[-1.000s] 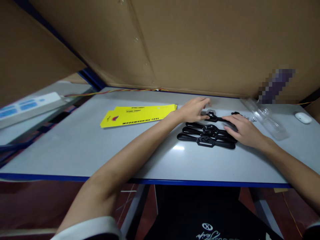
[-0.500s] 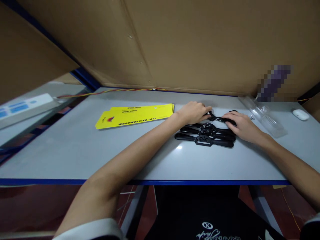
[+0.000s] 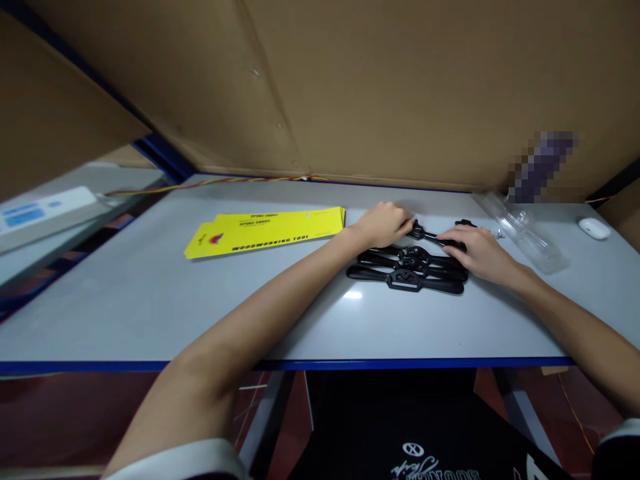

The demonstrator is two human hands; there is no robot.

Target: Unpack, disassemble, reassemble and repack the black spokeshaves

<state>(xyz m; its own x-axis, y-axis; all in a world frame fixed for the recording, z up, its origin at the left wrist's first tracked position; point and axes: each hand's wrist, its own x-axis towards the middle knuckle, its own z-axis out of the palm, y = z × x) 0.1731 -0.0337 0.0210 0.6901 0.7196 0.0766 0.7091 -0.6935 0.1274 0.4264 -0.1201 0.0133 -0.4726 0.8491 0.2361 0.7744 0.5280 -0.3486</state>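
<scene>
My left hand (image 3: 386, 224) is closed round the left end of a black spokeshave (image 3: 426, 235), hiding its handle. The fingers of my right hand (image 3: 481, 251) are closed on the tool's other end. Just in front lie several more black spokeshaves, roughly parallel and close together; the nearest spokeshave (image 3: 405, 280) shows its two handles and slotted middle. Behind my right hand, part of another black piece (image 3: 465, 223) shows, mostly covered. Left of my left hand is a fanned stack of yellow cards (image 3: 265, 232) printed "WOODWORKING TOOL" and "SPOKE SHAVE".
Clear plastic packaging (image 3: 530, 237) lies right of my right hand, with a white rounded case (image 3: 594, 228) beyond it. A white power strip (image 3: 47, 213) sits on the left surface. A cardboard wall (image 3: 375, 87) closes off the back of the grey table (image 3: 150, 307); a twisted cable runs along it.
The whole view has shifted slightly. Both hands keep hold of the same spokeshave, which now slants down a little more toward the right; my right fingers have changed position slightly on its end.
</scene>
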